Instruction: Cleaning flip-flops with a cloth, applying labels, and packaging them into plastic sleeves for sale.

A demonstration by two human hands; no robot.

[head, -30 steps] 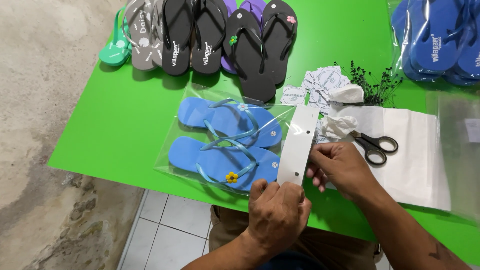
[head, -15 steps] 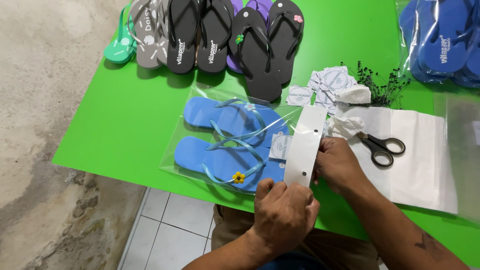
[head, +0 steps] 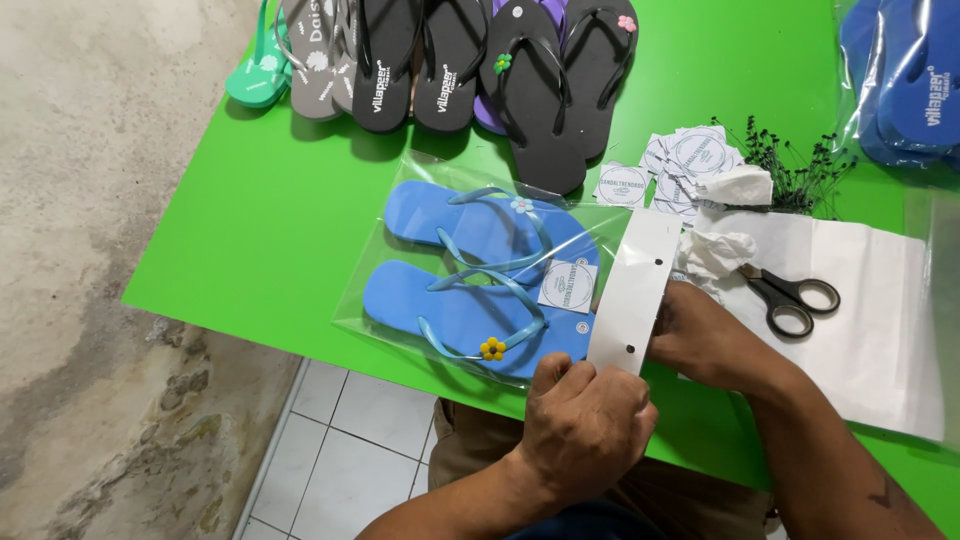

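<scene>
A pair of light blue flip-flops (head: pixel 470 270) lies inside a clear plastic bag (head: pixel 400 250) on the green table (head: pixel 250 220). A white card header strip (head: pixel 632 290) with small holes covers the bag's open end. My left hand (head: pixel 585 425) pinches the near end of the strip at the table's front edge. My right hand (head: pixel 705 335) grips the strip's right edge near its middle. A round paper label (head: pixel 567 286) sits in the bag on the flip-flops.
Black scissors (head: pixel 790 295) lie on a stack of white bags (head: pixel 880 330) at the right. Round labels (head: pixel 680 160) and crumpled paper (head: pixel 735 185) lie behind them. Black, grey, green and purple flip-flops (head: pixel 440 60) line the far edge. Bagged dark blue flip-flops (head: pixel 905 80) lie far right.
The card strip has settled flatter over the bag's end. My left hand has slid up to its near end; my right hand stays at its right edge.
</scene>
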